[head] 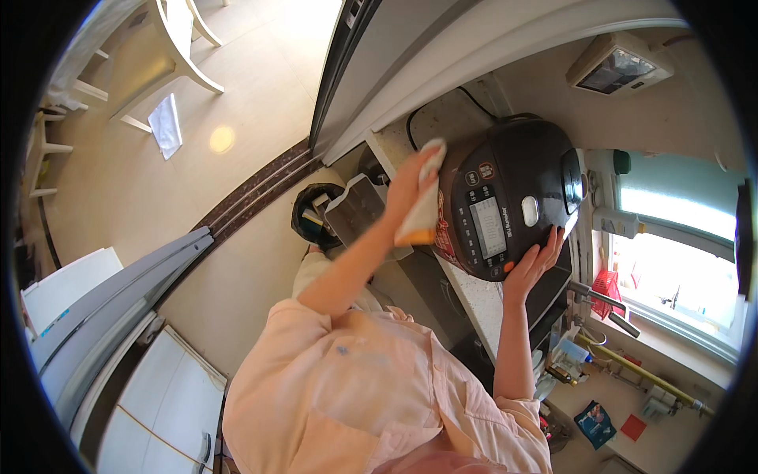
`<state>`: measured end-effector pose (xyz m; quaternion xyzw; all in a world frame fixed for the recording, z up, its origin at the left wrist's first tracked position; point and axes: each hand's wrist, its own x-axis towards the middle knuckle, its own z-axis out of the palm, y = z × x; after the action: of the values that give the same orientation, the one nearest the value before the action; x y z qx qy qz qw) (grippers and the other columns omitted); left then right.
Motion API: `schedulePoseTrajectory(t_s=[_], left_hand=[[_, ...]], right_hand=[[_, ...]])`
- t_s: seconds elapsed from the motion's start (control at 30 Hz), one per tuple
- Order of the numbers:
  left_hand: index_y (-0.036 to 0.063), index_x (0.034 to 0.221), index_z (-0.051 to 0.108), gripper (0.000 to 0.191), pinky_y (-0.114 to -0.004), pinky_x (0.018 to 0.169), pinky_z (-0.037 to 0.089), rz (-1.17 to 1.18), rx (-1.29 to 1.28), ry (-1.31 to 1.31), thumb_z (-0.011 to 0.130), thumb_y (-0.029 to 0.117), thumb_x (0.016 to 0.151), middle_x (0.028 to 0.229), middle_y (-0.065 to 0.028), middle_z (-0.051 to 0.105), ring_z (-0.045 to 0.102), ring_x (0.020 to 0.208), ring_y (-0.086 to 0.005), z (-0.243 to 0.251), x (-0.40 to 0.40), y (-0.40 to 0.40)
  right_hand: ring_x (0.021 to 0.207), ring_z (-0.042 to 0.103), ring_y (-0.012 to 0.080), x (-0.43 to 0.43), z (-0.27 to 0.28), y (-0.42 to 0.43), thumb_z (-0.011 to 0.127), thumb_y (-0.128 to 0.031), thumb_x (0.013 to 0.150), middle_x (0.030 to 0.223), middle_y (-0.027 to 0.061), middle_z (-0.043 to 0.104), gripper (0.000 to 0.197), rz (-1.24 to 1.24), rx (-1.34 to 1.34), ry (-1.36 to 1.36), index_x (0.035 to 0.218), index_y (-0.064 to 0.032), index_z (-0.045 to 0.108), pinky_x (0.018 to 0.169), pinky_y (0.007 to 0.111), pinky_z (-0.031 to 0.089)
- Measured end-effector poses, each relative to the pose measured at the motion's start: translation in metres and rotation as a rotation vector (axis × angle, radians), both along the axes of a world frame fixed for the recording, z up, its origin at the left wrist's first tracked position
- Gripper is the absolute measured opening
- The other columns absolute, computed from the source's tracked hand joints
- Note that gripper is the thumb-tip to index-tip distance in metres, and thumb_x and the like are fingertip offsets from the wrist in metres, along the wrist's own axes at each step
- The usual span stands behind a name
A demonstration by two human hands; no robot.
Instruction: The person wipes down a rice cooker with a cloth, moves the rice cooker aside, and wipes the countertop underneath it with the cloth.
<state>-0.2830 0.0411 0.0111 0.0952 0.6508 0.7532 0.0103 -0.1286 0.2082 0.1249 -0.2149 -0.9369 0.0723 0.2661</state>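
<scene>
A dark brown Joyoung rice cooker point(521, 157) stands on the speckled counter point(465, 290), its panel with a display point(489, 228) and buttons turned towards me. My left hand point(411, 183) grips a white cloth point(421, 213) with an orange edge, against the cooker's left side. Hand and cloth are slightly blurred. My right hand point(536, 260) rests on the cooker's right side near the lid edge, fingers extended and holding nothing. Its palm is partly hidden.
A black cord point(410, 121) runs behind the cooker. Below the counter's left end are a grey open bin point(358, 207) and a black-lined bin point(305, 207). At right are a faucet point(604, 302), a red basket point(605, 293) and a window point(675, 290). A sliding door track point(254, 192) crosses the floor.
</scene>
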Motion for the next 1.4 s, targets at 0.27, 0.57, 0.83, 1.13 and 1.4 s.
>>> schedulePoseTrajectory(t_s=[0.27, 0.57, 0.83, 1.13, 1.4], left_hand=[[0.0083, 0.124, 0.054, 0.04, -0.037, 0.096, 0.042, -0.132, 0.046, 0.032, 0.053, 0.013, 0.085, 0.114, -0.0188, 0.059, 0.055, 0.107, -0.0365, -0.038, 0.009, 0.025], [0.009, 0.123, 0.052, 0.04, -0.038, 0.09, 0.044, -0.559, 0.085, -0.178, 0.055, 0.014, 0.083, 0.113, -0.0181, 0.058, 0.057, 0.101, -0.0355, 0.017, -0.051, 0.071], [0.0109, 0.127, 0.053, 0.042, -0.039, 0.098, 0.04, -0.52, -0.008, 0.223, 0.054, 0.015, 0.085, 0.121, -0.0165, 0.056, 0.052, 0.112, -0.0356, 0.033, -0.02, 0.052], [0.0124, 0.123, 0.055, 0.04, -0.034, 0.092, 0.044, -0.6, 0.343, 0.103, 0.055, 0.002, 0.084, 0.119, -0.0142, 0.056, 0.056, 0.104, -0.0264, 0.046, -0.083, 0.119], [0.0138, 0.125, 0.052, 0.035, -0.035, 0.096, 0.04, -0.843, -0.343, 0.076, 0.046, 0.021, 0.092, 0.117, -0.0066, 0.059, 0.053, 0.109, -0.0209, 0.106, -0.131, 0.146]], right_hand=[[0.138, 0.019, 0.0363, 0.015, 0.004, 0.036, 0.031, -0.032, 0.099, 0.148, 0.0178, 0.024, 0.049, 0.111, -0.035, -0.053, 0.138, -0.0025, 0.033, 0.111, 0.047, 0.017], [0.139, 0.019, 0.0351, 0.029, 0.01, 0.068, 0.027, -0.031, 0.099, 0.149, 0.0183, 0.023, 0.049, 0.224, -0.061, -0.093, 0.138, -0.0026, 0.032, 0.112, 0.044, 0.015], [0.138, 0.02, 0.0362, 0.033, 0.018, 0.069, 0.028, -0.03, 0.098, 0.149, 0.0188, 0.023, 0.049, 0.179, -0.038, -0.104, 0.139, -0.0027, 0.031, 0.111, 0.045, 0.016], [0.138, 0.02, 0.0374, 0.03, 0.019, 0.068, 0.031, -0.03, 0.097, 0.148, 0.0196, 0.024, 0.049, 0.199, -0.064, -0.071, 0.137, -0.0031, 0.035, 0.111, 0.046, 0.016], [0.136, 0.022, 0.0412, 0.032, 0.018, 0.066, 0.035, -0.028, 0.093, 0.147, 0.0222, 0.027, 0.048, 0.189, -0.091, -0.057, 0.134, -0.0022, 0.039, 0.11, 0.048, 0.016]])
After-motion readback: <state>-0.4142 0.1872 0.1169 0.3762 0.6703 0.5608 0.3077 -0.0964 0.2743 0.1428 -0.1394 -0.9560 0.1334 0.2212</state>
